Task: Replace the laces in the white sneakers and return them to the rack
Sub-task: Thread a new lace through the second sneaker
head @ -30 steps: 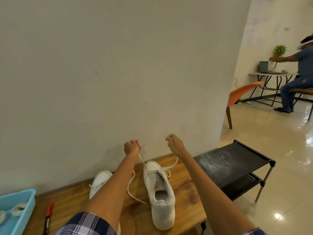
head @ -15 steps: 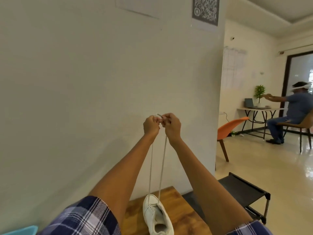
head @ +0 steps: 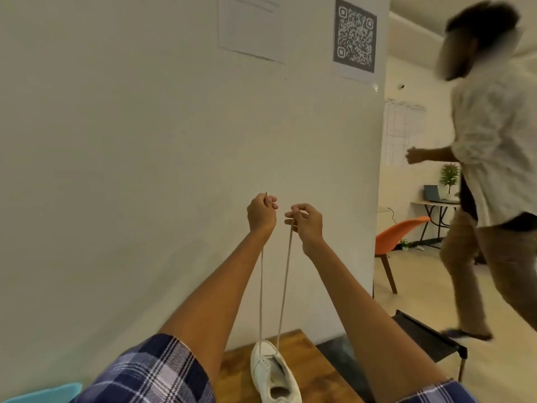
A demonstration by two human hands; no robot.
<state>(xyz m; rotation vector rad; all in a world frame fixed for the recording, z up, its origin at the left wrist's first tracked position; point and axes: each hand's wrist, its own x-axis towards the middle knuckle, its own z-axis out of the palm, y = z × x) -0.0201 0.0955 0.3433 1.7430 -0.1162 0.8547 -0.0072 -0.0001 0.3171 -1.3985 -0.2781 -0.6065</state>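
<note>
A white sneaker (head: 274,373) lies on the wooden table (head: 316,370) at the bottom, toe toward the wall. Its white lace (head: 286,274) runs up from the front eyelets in two taut strands. My left hand (head: 261,214) grips the end of the left strand, raised high in front of the wall. My right hand (head: 305,222) pinches the end of the right strand at the same height, a little apart from the left. The second sneaker is out of view.
A black shoe rack (head: 430,338) stands to the right of the table. A person (head: 491,175) walks past close behind the rack. A blue tray corner (head: 43,395) shows at bottom left. An orange chair (head: 398,237) stands on the floor beyond.
My hands rose from the sneaker and pulled both lace ends up taut, met, then moved slightly apart. The view tilted upward. A person has walked in at right.
</note>
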